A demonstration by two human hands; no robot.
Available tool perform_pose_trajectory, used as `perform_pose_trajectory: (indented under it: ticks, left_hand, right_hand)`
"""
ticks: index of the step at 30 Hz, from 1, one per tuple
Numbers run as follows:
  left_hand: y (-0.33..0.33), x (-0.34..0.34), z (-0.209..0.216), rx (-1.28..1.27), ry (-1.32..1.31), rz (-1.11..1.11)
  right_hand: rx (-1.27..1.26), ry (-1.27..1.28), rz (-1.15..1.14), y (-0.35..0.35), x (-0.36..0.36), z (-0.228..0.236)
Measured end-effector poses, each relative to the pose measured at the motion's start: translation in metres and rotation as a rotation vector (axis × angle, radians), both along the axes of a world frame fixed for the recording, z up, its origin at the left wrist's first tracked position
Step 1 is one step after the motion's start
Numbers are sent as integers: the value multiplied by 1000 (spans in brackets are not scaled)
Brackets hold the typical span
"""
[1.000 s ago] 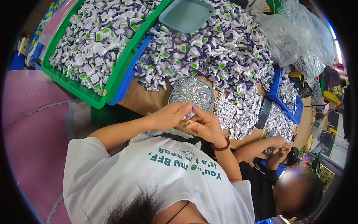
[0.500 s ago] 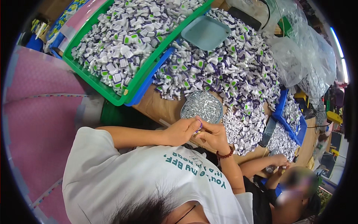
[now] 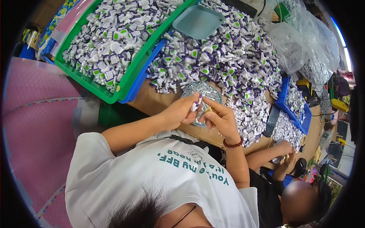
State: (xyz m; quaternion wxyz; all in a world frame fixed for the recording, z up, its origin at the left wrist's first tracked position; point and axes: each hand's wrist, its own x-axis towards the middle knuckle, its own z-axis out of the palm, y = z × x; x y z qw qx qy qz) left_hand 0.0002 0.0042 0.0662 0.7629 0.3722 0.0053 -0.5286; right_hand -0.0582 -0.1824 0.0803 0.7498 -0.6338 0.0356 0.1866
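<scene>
Left hand (image 3: 177, 113) pinches a piece (image 3: 196, 105) at the near side of the bowl (image 3: 221, 98)

We hold the piece, white and purple, clamped between the thumb and fingers of the left hand. It shows against the near left part of the bowl, and the hand hides some of the rim there. Our right hand (image 3: 223, 121) sits at the near right of the bowl, its thumb and index finger bent toward the piece. A yellow bit (image 3: 208, 109) shows at its fingertips; we cannot tell whether it is held or worn, nor whether those fingers close on anything. A red-brown bracelet (image 3: 232, 143) circles the right wrist.

Inside the bowl we see a mass of silvery pins (image 3: 207, 89). Left of the bowl and beyond it, a green crate (image 3: 155, 43) full of similar pieces rests over a blue crate (image 3: 140, 76). Beyond the bowl spreads a wide heap (image 3: 228, 53) of white, purple and green pieces, with a pale tray (image 3: 197, 22) on it. Right of the bowl lie smaller white parts (image 3: 249, 127); farther right come a dark box (image 3: 270, 121) and a blue bin (image 3: 281, 93) holding more pieces. Clear plastic bags (image 3: 304, 49) bulge to the far right, beyond the bowl. To the near right of it, well apart, another person (image 3: 272, 193) in black brings both hands together over the table (image 3: 213, 135).
</scene>
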Motion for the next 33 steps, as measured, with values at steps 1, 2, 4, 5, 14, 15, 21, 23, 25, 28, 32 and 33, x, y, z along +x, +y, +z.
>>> perform_pose_trajectory:
  ticks: [1, 2, 4, 5, 14, 15, 21, 23, 25, 28, 32, 33]
  left_hand:
    - [1, 0, 2, 18, -43, -11]
    - [1, 0, 3, 39, -73, -27]
    - [1, -1, 7, 79, -133, -60]
    - [1, -3, 9, 121, -188, -67]
    - [7, -16, 27, 219, -437, -149]
    - [9, -19, 24, 278, -560, -147]
    - [7, -31, 11, 261, -660, 89]
    - [8, -34, 6, 258, -549, 130]
    - [7, -32, 1, 251, -469, 154]
    - [3, -17, 4, 229, -420, 117]
    - [4, -4, 15, 309, -642, -42]
    - [6, -2, 23, 368, -739, -79]
  right_hand:
    - [-23, -28, 27, 0, -1, 3]
    - [-29, -26, 33, 1, -3, 5]
    - [-41, -23, 43, 8, -8, 8]
    - [-32, -15, 53, 10, -9, 9]
    - [-172, -102, 95, 12, -16, 12]
    - [-201, -122, 78, 14, -17, 11]
    - [-176, -182, 7, 24, -19, -9]
    - [-87, -157, -11, 28, -17, -14]
    - [-22, -117, -15, 29, -14, -18]
    - [23, -46, -20, 25, -6, -19]
    - [-23, -81, -65, 6, 1, 5]
    - [-33, -144, -108, -1, -1, 7]
